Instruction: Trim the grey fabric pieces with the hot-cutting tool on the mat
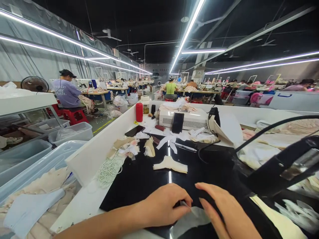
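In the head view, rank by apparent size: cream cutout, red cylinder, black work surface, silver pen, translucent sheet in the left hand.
1. Black work surface
2. Cream cutout
3. Red cylinder
4. Silver pen
Translucent sheet: unranked, partly hidden and nearer the camera.

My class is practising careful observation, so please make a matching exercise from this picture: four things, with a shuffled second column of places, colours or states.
1. Sheer piece
2. Cord bundle
3. Cream cutout
4. Upright phone

A. Pale green
B. In front of the white vented box
C. Pinched by the left hand
D. Lying on the black surface

Pairs: 1-C, 2-A, 3-D, 4-B
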### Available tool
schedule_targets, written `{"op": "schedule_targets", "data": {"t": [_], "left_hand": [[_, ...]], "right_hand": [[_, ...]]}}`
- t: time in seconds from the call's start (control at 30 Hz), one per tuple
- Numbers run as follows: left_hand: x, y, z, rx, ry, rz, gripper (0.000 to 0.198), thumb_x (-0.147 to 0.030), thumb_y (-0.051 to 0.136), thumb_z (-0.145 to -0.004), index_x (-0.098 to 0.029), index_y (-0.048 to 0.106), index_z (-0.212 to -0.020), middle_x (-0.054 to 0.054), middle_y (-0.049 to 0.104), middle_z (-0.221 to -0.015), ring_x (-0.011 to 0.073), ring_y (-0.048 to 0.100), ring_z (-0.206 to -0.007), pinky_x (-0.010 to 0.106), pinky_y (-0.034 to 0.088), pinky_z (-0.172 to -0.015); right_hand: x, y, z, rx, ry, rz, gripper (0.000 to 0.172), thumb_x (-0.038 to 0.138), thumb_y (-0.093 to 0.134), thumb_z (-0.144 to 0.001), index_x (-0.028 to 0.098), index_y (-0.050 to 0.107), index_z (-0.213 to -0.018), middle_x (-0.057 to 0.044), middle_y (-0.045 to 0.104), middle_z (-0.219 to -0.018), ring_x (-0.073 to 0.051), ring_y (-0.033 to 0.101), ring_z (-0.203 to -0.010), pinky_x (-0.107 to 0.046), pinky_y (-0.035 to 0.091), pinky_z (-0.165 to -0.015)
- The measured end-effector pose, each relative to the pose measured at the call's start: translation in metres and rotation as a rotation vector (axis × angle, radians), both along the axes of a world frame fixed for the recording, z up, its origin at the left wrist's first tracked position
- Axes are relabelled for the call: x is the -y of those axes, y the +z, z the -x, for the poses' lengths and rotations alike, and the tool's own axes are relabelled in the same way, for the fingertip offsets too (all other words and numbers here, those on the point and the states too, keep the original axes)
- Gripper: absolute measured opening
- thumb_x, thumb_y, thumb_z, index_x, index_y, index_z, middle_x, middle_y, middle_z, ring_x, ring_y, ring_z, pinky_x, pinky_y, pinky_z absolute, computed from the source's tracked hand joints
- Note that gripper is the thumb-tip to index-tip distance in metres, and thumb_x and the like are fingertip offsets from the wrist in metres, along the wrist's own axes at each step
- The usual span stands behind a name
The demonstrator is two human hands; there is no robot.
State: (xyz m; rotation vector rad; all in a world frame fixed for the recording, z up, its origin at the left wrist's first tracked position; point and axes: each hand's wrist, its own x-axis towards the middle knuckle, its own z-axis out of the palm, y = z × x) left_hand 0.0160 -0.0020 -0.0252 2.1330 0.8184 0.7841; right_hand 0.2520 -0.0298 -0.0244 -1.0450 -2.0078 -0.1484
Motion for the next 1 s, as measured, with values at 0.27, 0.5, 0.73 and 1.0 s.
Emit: {"op": "schedule_targets", "data": {"t": [0.27,0.5,0.73,1.0], "left_hand": [[-0.015,0.005,0.006,0.3,0.17,0.401,0.011,-0.022,0.067,-0.087,-0.019,0.063,-0.096,-0.004,0.063,-0.079,0.0123,0.062,-0.072,0.024,0.047,-0.07],[-0.031,0.008,0.009,0.403,0.227,0.518,0.056,-0.028,0.069,-0.083,-0.021,0.045,-0.134,-0.002,0.063,-0.091,0.0142,0.071,-0.07,0.031,0.061,-0.073],[-0.057,0.023,0.022,0.229,0.44,0.282,0.04,-0.032,0.06,-0.093,-0.022,0.047,-0.13,-0.004,0.06,-0.086,0.0124,0.058,-0.06,0.025,0.049,-0.054],[-0.071,0.02,0.039,-0.167,0.543,-0.08,0.005,-0.021,0.061,-0.099,-0.023,0.062,-0.094,0.0,0.069,-0.093,0.0224,0.067,-0.091,0.034,0.048,-0.086]], "right_hand": [[-0.012,0.013,0.023,-0.132,0.05,0.491,0.027,0.047,0.05,-0.108,0.029,0.064,-0.093,0.004,0.068,-0.077,-0.014,0.068,-0.066,-0.02,0.057,-0.062],[-0.046,0.013,0.033,-0.25,0.042,0.404,0.023,0.045,0.059,-0.102,0.028,0.075,-0.096,-0.001,0.078,-0.092,-0.019,0.075,-0.084,-0.026,0.058,-0.075],[-0.086,0.01,0.052,-0.236,-0.028,0.358,0.029,0.044,0.053,-0.105,0.026,0.074,-0.1,-0.005,0.078,-0.099,-0.024,0.074,-0.09,-0.035,0.056,-0.08],[-0.108,-0.002,0.066,-0.045,-0.129,0.326,0.032,0.037,0.047,-0.106,0.025,0.074,-0.093,-0.005,0.076,-0.089,-0.028,0.067,-0.084,-0.041,0.044,-0.08]]}}
